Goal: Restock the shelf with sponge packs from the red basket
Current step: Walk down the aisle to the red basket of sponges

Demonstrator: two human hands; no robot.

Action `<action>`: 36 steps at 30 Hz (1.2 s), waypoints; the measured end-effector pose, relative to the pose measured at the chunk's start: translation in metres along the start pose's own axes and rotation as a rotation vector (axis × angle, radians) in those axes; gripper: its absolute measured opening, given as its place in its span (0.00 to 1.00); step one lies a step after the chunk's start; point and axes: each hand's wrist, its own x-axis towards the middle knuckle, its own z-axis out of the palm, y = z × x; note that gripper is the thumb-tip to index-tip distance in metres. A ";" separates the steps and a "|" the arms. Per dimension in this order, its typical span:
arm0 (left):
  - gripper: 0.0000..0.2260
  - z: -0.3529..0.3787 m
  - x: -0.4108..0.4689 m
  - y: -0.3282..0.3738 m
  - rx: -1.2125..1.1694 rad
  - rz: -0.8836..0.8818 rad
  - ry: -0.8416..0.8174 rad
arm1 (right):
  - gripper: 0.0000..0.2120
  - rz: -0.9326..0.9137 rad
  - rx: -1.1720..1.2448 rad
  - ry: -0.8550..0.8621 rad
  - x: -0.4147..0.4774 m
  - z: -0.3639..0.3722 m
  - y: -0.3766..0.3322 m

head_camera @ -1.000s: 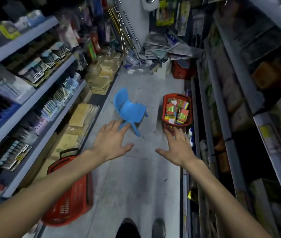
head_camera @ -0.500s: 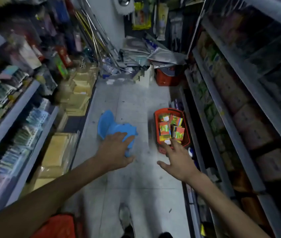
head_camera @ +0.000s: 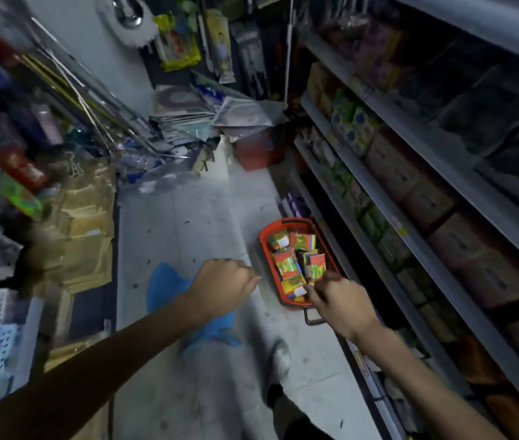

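The red basket (head_camera: 264, 239) stands on the floor against the right-hand shelf (head_camera: 378, 198), with several colourful sponge packs (head_camera: 288, 265) lying in it. My right hand (head_camera: 339, 301) is over the basket's near end, its fingers curled down onto the nearest packs. The back of the hand hides whether a pack is held. My left hand (head_camera: 224, 287) hovers left of the basket with fingers curled into a fist and nothing visible in it. It is above a blue plastic chair (head_camera: 166, 289).
The blue chair lies on the aisle floor under my left forearm. A second red basket (head_camera: 259, 149) and piled goods block the aisle's far end. Brown packets (head_camera: 86, 217) are stacked low on the left. My shoe (head_camera: 280, 355) is on the floor.
I have stepped closer to the basket. My right hand went from open and reaching to curled over the near packs. My left hand closed into a fist above the chair.
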 end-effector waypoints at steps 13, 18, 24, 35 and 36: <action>0.28 0.018 0.198 -0.088 0.003 0.194 -0.218 | 0.13 0.104 0.086 0.067 0.152 -0.014 0.078; 0.36 0.014 0.252 -0.107 0.008 0.244 -0.270 | 0.14 0.168 0.132 0.035 0.190 -0.020 0.094; 0.28 0.011 0.319 -0.131 -0.011 0.299 -0.244 | 0.18 0.236 0.158 -0.025 0.223 -0.027 0.105; 0.28 0.077 0.441 -0.182 -0.048 0.577 -0.265 | 0.26 0.465 0.207 -0.034 0.321 -0.003 0.101; 0.28 0.088 0.455 -0.188 -0.055 0.613 -0.271 | 0.27 0.488 0.208 -0.033 0.335 0.004 0.099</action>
